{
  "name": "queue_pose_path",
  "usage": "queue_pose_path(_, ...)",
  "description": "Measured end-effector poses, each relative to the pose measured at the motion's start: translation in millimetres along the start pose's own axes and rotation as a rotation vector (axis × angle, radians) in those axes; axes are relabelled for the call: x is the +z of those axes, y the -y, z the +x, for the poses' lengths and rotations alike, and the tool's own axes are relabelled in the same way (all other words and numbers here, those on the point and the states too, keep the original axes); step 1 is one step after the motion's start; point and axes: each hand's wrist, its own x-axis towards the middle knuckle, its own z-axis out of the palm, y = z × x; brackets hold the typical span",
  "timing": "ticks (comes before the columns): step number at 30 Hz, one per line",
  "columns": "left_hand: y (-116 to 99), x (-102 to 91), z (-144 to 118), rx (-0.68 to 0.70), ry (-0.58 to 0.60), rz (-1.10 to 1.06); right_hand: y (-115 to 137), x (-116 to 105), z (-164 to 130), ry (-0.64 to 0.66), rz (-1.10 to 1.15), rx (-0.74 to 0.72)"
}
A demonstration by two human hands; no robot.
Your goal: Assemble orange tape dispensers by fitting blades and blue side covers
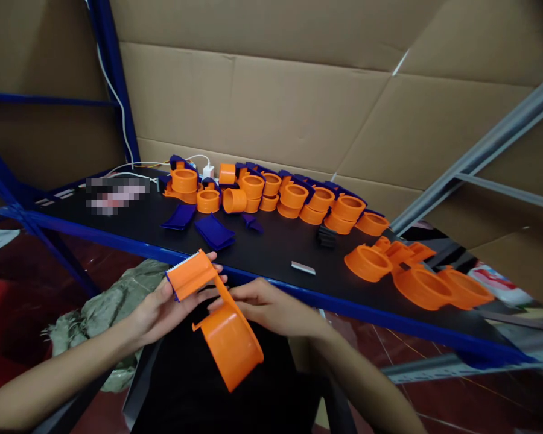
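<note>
Both my hands hold one orange plastic tape dispenser in front of the black table. My left hand grips its flat toothed end, where a blue piece shows at the edge. My right hand holds the neck above the round drum, which hangs down toward my lap. On the table lie loose dark blue plates and a small metal blade.
A long row of orange-and-blue dispensers lines the table's back edge. Bare orange bodies lie at the right. A small black part, a white plug and cable, cardboard walls, blue rack posts and a grey-green sack surround me.
</note>
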Motion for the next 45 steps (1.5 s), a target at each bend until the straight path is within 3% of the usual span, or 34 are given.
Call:
queue_pose_path(2, 1.4, -7.7, -1.6, 0.031, -0.096, 0.009, 7.2, -23.9, 7.1, -0.093, -0.349, -0.017)
queue_pose_path(5, 5.9, -11.7, -2.8, 0.002, -0.165, 0.071, 11.0, -49.6, 31.3, -0.435, -0.690, 0.062)
queue_pose_path(6, 7.4, -10.9, -2.7, -0.010, -0.176, 0.094, 9.9, -53.6, 42.7, -0.496, -0.760, 0.114)
queue_pose_path(11, 9.6, -6.9, -1.5, 0.017, -0.246, 0.194, -7.5, -55.8, 95.1, -0.508, -0.939, 0.437)
queue_pose_path(16, 6.1, -8.6, -0.6, 0.048, -0.313, 0.226, -20.9, -62.8, 110.3, -0.516, -0.903, 0.471)
queue_pose_path(21, 6.5, -3.2, 4.9, 0.084, -0.369, 0.225, -10.9, -72.3, 105.3, -0.584, -0.843, 0.371)
queue_pose_path(23, 7.2, -2.7, 7.0, 0.088, -0.385, 0.191, -2.7, -70.5, 95.7, -0.631, -0.789, 0.246)
queue_pose_path(27, 7.7, -5.0, 9.0, 0.075, -0.413, 0.101, 8.2, -49.3, 55.6, -0.753, -0.774, -0.128)
queue_pose_path(31, 7.8, -5.2, 9.5, 0.065, -0.421, 0.087, 7.8, -19.4, 6.0, -0.707, -0.906, -0.343)
queue_pose_path(33, 8.5, -3.9, 9.4, 0.049, -0.430, 0.094, 6.3, -9.0, -11.7, -0.748, -0.939, -0.424)
queue_pose_path(36, 9.8, -1.5, 8.8, 0.027, -0.413, 0.086, 3.0, -0.2, -24.9, -0.822, -0.948, -0.520)
queue_pose_path(40, 10.1, -0.8, 8.5, 0.045, -0.380, 0.092, -8.2, 5.4, -26.1, -0.733, -1.005, -0.567)
queue_pose_path(45, 9.9, -4.1, 9.6, 0.047, -0.379, 0.096, -19.9, 9.2, -26.7, -0.792, -1.085, -0.627)
